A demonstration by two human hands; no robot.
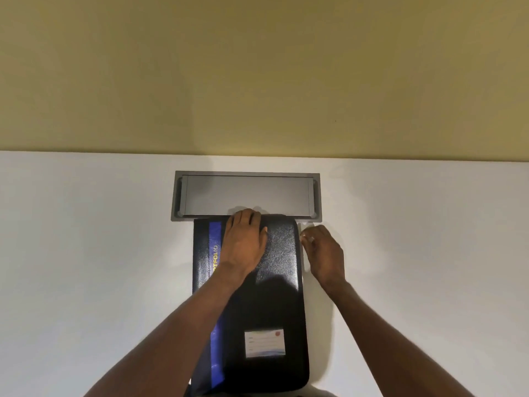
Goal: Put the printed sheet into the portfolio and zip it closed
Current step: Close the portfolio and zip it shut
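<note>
Left hand (246, 239): laid flat, palm down, fingers spread and grasping nothing, on the far half of the portfolio's cover; judged to pin the case still so that it cannot slide while the zip is worked.

Right hand (322, 252): curled at the right edge of the case, near its far right corner, fingertips (305, 234) drawn together as if pinching a zip pull; the pull itself is too small and blurred to confirm, so whether anything is gripped cannot be told.

Portfolio (274, 293): lies closed and flat under the left hand and just left of the right hand, long axis running away from the person. Black grained cover with rounded corners; a blue stripe (215, 239) with yellow lettering runs along its left side; a white name label (264, 342) sits on the near half, nearer the person than either hand.

Printed sheet: not visible; judged to be already inside, since the cover is shut.

Step in hand: judged to be the zipping of the right edge.

Desk hatch (247, 196): grey rectangular flap set into the desk, just beyond the left fingertips, touching or slightly overlapped by the far edge of the case.

Desk (86, 253): plain white surface around both hands.
</note>
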